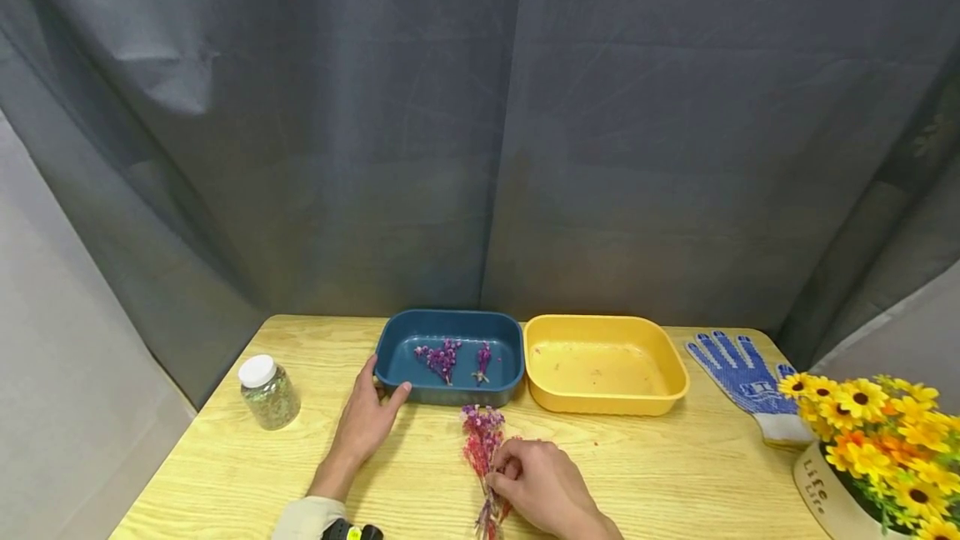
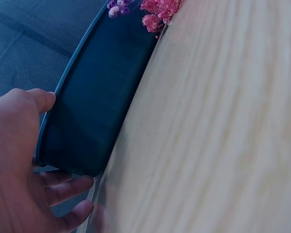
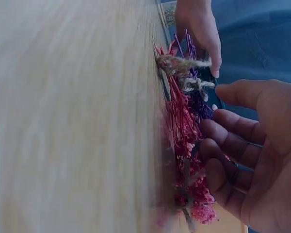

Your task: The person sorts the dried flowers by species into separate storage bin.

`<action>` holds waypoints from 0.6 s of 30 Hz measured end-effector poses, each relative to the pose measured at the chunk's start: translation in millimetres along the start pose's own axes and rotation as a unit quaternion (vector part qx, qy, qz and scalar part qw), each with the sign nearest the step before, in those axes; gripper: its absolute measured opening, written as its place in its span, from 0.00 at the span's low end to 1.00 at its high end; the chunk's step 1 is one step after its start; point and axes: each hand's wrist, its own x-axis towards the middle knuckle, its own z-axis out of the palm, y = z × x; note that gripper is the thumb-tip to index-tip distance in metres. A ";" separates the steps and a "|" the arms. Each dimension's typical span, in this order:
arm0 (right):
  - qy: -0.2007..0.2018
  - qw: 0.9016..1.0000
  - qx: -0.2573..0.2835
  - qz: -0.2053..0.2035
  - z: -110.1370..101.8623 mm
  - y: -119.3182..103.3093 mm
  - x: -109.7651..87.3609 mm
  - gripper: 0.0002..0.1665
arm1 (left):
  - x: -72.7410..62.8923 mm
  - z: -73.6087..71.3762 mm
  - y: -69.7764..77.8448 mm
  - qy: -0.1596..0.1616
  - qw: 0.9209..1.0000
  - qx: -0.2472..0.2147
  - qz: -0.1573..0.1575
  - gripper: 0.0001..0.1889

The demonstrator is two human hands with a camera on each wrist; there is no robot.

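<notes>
My left hand (image 1: 366, 419) holds the left end of a dark blue bin (image 1: 457, 397), its thumb at the rim and its other fingers around the outer wall in the left wrist view. Two small purple dried flower sprigs (image 1: 442, 357) lie inside that bin. In front of it, on the table, lies a bunch of pink and purple dried flowers (image 1: 480, 440). My right hand (image 1: 546, 482) is beside the bunch's stems, fingers bent loosely. In the right wrist view, a gap shows between thumb and forefinger, near the twine (image 3: 196, 86) tied around the stems.
A yellow bin (image 1: 607, 405) adjoins the blue one on the right, with small specks inside. At left stands a white-lidded jar (image 1: 270, 397). A blue-and-white work glove (image 1: 742, 377) and a pot of yellow flowers (image 1: 877, 432) are at right. Dark curtain (image 1: 480, 148) behind.
</notes>
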 end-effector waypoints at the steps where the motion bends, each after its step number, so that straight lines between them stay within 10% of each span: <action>1: -0.002 1.000 -0.008 0.003 0.9 0.6 0.4 0.08 | 0.0 0.0 0.3 0.000 1.000 0.000 0.000 0.45; 18: 0.000 0.999 -0.031 0.027 10.7 1.0 -2.4 0.08 | -0.2 -0.6 1.3 0.003 1.000 0.001 0.004 0.46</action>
